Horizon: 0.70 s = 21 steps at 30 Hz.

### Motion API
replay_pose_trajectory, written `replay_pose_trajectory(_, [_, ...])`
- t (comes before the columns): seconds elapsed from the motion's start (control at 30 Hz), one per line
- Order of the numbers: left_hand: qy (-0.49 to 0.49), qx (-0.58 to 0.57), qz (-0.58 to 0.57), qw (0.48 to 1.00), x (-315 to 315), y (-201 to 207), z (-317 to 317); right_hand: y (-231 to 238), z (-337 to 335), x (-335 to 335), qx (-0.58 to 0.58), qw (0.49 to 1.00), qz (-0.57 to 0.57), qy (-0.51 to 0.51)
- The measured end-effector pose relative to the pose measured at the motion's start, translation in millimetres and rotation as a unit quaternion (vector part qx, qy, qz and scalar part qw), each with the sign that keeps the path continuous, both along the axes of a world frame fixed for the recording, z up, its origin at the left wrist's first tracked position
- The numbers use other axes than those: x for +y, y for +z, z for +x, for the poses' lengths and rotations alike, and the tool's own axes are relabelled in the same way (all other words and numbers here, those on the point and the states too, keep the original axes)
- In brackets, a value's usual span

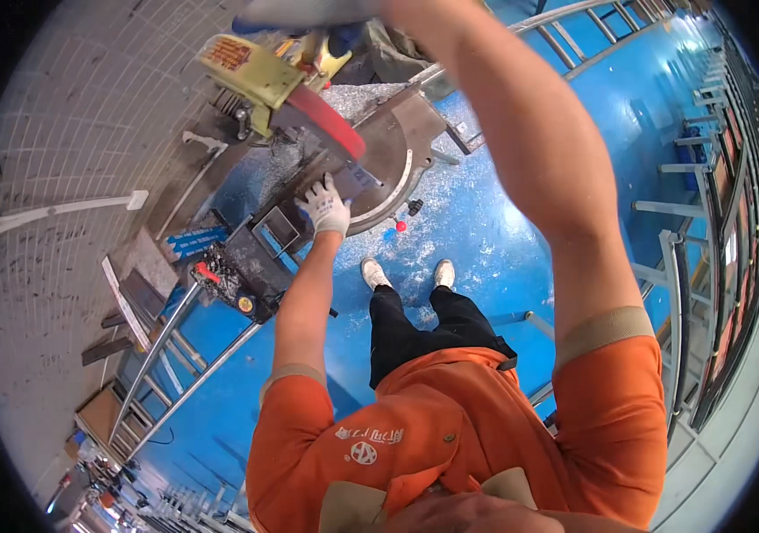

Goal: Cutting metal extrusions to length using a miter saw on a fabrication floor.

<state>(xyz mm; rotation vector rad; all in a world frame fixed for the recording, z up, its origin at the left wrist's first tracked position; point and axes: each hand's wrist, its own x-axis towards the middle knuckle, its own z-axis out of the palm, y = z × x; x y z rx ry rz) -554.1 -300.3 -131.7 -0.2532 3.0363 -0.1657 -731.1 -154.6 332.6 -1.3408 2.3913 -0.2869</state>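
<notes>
A mitre saw with a yellow body (250,71) and a red blade guard (326,123) stands in front of me, its head raised over a dark round base (388,147). My left hand (326,206), in a white glove, rests on the base near a flat grey piece (354,182), fingers spread, below the guard's tip. My right arm reaches far forward over the saw. My right hand (313,12), in a grey and blue glove, is smeared and partly cut off at the top edge, above the yellow body; its grip does not show.
Pale shavings litter the blue floor (477,200) round the saw. A tiled wall (68,115) rises at the left. Metal roller rails (188,382) extend near left, and more (575,40) far right. Racks with metal bars (708,204) line the right side. A red knob (401,226) sits by the base.
</notes>
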Motion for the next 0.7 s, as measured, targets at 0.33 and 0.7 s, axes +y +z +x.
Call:
replay_pose_trajectory(0.33, [-0.107,-0.012,0.119,0.987,31,22,87,-426,71,6,-0.104,0.889,-0.041,-0.444])
replay_pose_trajectory(0.7, [0.074,-0.059,0.357,0.929,27,75,206,-446,86,32,-0.19,0.901,-0.015,-0.391])
